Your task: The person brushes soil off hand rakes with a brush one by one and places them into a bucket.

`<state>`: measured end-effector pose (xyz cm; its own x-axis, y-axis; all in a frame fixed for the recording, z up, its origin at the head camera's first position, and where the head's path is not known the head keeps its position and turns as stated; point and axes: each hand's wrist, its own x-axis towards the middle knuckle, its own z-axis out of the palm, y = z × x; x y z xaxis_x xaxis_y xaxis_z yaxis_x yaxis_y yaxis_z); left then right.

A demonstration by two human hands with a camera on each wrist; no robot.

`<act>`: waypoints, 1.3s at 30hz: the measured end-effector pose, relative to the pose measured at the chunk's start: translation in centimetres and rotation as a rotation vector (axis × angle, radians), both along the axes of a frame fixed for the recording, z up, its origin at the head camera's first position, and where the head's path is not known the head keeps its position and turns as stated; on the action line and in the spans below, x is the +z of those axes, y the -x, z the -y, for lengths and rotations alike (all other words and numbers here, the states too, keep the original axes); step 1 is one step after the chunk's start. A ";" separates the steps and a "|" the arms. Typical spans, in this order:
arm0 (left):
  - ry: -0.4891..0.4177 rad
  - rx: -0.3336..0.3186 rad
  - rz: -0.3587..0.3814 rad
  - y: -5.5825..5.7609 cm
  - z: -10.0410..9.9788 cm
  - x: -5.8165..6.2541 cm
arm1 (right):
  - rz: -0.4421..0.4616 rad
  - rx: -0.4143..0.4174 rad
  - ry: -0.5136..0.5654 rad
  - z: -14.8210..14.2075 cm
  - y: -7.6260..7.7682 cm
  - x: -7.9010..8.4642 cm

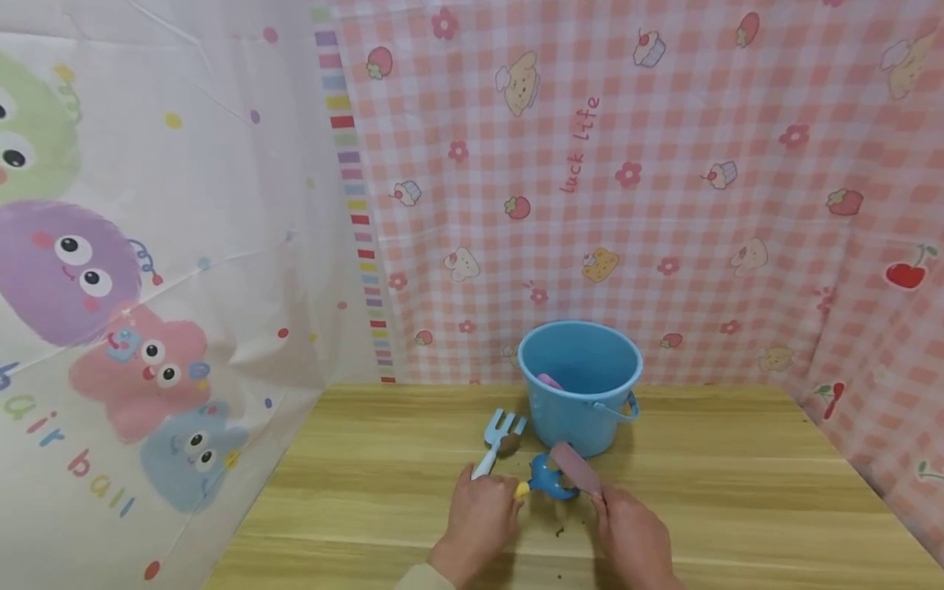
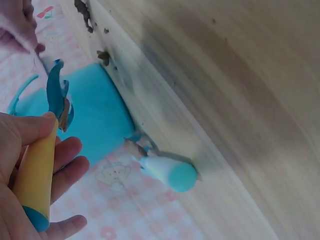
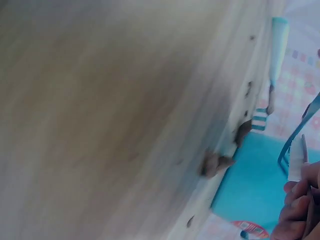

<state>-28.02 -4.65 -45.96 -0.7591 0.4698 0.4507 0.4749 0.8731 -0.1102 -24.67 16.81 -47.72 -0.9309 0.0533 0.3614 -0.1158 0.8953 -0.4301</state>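
Observation:
My left hand (image 1: 483, 512) grips the yellow handle of a toy rake (image 2: 35, 175), whose curved blue head (image 1: 549, 477) has brown clay-like bits stuck to it. The thumb lies along the handle near the head. In my right hand (image 1: 636, 533) is a flat pink blade-like strip (image 1: 577, 469), pinched at its near end; its flat part overlaps the rake's head in the head view. Just beyond my left hand, a pale blue toy fork (image 1: 487, 459) lies on the table with a brown lump (image 1: 509, 445) by its tines. The far end of the strip overlaps the bucket's base.
A blue bucket (image 1: 583, 418) stands at the back of the wooden table (image 1: 354, 475), its handle hanging to the right and a pink thing (image 1: 549, 381) inside. Small brown crumbs (image 1: 560, 532) are scattered before it. A checked pink curtain (image 1: 590, 221) hangs behind.

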 end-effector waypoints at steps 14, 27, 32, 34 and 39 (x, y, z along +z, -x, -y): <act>-0.081 0.088 -0.018 0.6 0.8 0.2 | 0.076 -0.030 -0.119 -0.9 -0.4 0.5; -0.101 0.109 -0.027 0.8 0.9 0.7 | -0.053 -0.024 -0.063 -0.2 -0.6 1.1; -0.089 0.125 -0.033 0.9 0.9 0.8 | 0.028 -0.040 -0.081 -0.2 -0.6 0.9; -0.093 0.128 -0.040 1.0 1.1 0.6 | 0.044 -0.047 -0.087 -0.3 -0.6 1.0; -0.108 0.135 -0.039 1.2 1.5 0.4 | 0.064 -0.082 -0.085 -0.8 -0.8 1.0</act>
<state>-29.25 -6.19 -45.56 -0.7927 0.3123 0.5236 0.3501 0.9363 -0.0284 -23.82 17.65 -46.68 -0.9458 0.1018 0.3082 -0.0156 0.9342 -0.3565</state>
